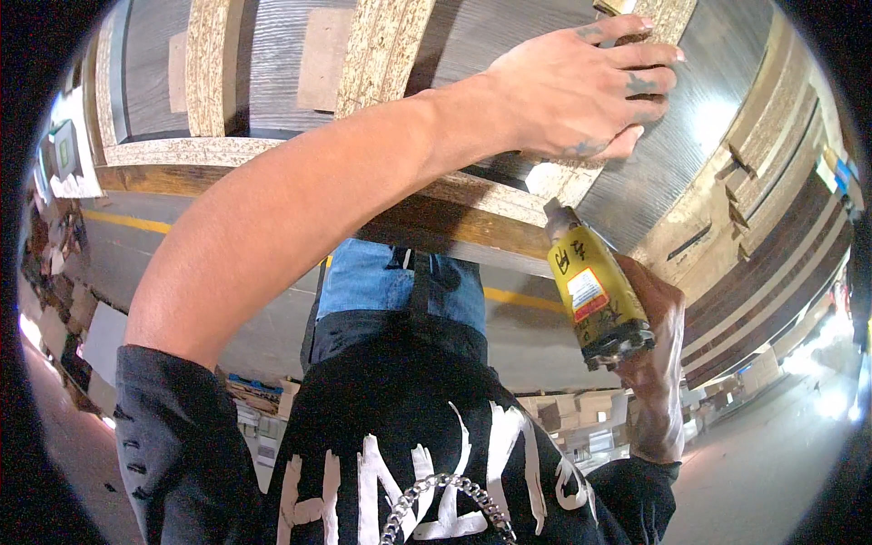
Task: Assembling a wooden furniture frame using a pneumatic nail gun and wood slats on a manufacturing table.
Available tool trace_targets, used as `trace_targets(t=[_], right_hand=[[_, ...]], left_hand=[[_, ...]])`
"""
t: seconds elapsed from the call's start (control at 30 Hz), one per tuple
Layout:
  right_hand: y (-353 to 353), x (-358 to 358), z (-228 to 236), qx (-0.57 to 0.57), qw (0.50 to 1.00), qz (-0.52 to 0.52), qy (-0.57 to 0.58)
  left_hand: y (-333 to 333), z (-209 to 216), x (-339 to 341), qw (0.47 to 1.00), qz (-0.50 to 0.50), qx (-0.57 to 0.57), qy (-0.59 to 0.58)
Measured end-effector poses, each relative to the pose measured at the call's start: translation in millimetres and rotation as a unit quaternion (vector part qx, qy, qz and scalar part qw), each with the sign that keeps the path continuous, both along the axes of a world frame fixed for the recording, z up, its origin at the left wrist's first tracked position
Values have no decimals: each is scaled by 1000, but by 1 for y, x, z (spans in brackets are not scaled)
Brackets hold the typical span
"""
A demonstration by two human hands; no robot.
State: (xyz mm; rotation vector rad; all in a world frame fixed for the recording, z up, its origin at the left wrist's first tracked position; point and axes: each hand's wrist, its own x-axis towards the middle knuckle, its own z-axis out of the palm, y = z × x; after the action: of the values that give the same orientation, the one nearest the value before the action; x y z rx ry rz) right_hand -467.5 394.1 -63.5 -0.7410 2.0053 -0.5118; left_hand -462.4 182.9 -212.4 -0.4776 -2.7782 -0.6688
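My left hand (590, 91) lies across a speckled chipboard strip (577, 182) at the upper right. Its fingers are spread and point to the right. The strip rests on a dark wood-grain panel (727, 73). Below it, my right hand (663, 313) grips a yellow and black nail gun (590, 282). The gun's body hides most of the gripping fingers. Its narrow dark nose points up toward the near end of the strip; whether it touches the wood I cannot tell.
More chipboard strips (377, 54) divide the panel into bays, some with small brown blocks (325, 59). A brown edge (436, 222) runs along the near side. Layered boards (772, 263) sit at the right. A yellow line (127, 221) marks the floor, with boards stacked beyond.
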Motion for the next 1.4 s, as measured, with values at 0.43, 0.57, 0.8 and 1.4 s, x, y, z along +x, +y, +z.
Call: trace_targets(t=[0.43, 0.57, 0.8, 1.4], right_hand=[[-17, 4, 8, 48, 998, 27, 14], [-18, 7, 1, 24, 999, 26, 6], [-9, 8, 8, 37, 998, 31, 31], [-68, -99, -12, 79, 971, -223, 38]], left_hand=[[1, -4, -1, 999, -2, 15, 29], [-3, -5, 4, 999, -1, 33, 11], [-6, 2, -1, 999, -28, -13, -24], [14, 37, 28, 958, 114, -35, -261]])
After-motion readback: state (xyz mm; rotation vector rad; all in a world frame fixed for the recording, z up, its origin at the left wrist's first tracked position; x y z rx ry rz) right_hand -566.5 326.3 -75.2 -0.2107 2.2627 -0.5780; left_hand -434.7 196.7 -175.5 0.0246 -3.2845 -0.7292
